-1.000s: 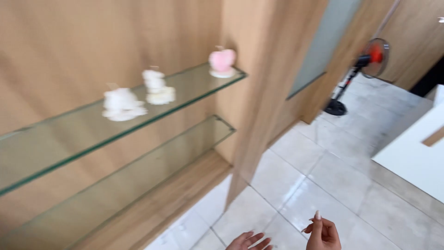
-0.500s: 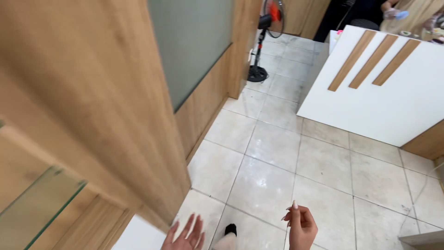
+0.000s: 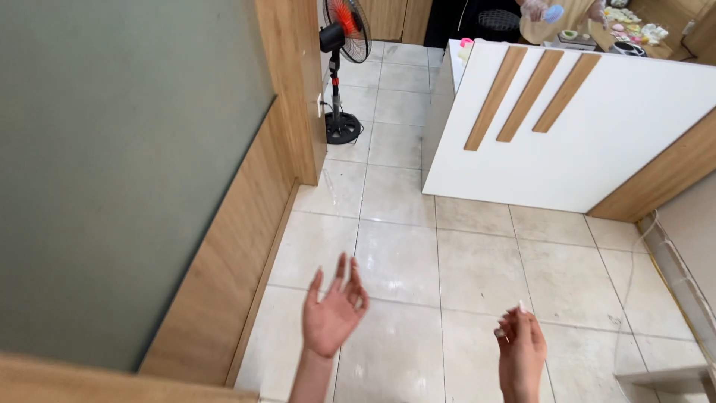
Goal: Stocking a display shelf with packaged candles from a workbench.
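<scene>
Pale glossy floor tiles [image 3: 462, 254] run through the room, catching soft daylight. On the left stands a wall with a grey-green panel [image 3: 112, 172] above wooden wainscoting [image 3: 231, 276], and a standing fan [image 3: 341, 45] with a red centre beside a wooden post. A white counter [image 3: 597, 142] with three slanted wooden strips stands to the right.

both forearms are bare, with no sleeve, watch or bracelet showing on either. the left hand [image 3: 333, 315] has long, slim fingers with pale, fairly long nails. the right hand [image 3: 520, 352] has the same long nails, one at its top catching the light as a whitish tip. no rings or gloves show.
</scene>
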